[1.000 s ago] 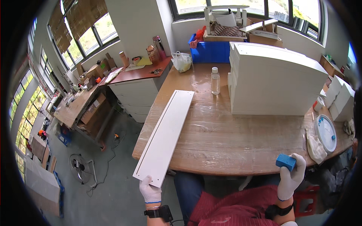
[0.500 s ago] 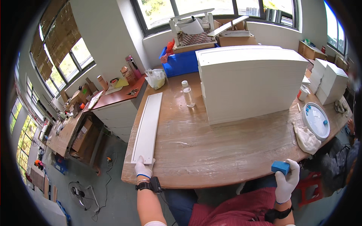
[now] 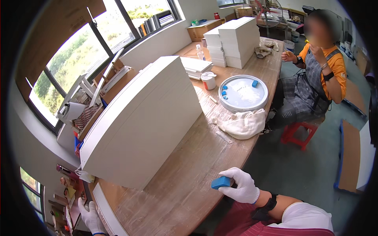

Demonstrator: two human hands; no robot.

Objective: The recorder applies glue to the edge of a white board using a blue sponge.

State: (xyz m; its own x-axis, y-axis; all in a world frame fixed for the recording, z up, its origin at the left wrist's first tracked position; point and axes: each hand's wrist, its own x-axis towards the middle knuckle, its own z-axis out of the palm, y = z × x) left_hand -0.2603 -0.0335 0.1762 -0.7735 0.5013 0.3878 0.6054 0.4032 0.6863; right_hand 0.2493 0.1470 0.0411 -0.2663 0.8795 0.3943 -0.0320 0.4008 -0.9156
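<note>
Fingers of the right hand [image 3: 242,187] clamp a blue block [image 3: 221,182] well apart from the white panel [image 3: 107,210], which lies outside the tall stack [image 3: 141,126], beside the left hand [image 3: 91,218], its fingers spread.

Workshop lit by big windows [image 3: 75,59], seen from my place at a long wooden workbench [image 3: 189,169].
Tall stacks of matching white boards [image 3: 145,122] stand on it, near a round grey lid [image 3: 236,100] carrying small blue blocks [image 3: 254,83], with a rumpled cloth [image 3: 244,124] beside it. My right hand [image 3: 242,188] is gloved; a co-worker [image 3: 312,70] in an apron sits on a red stool [image 3: 293,133].
</note>
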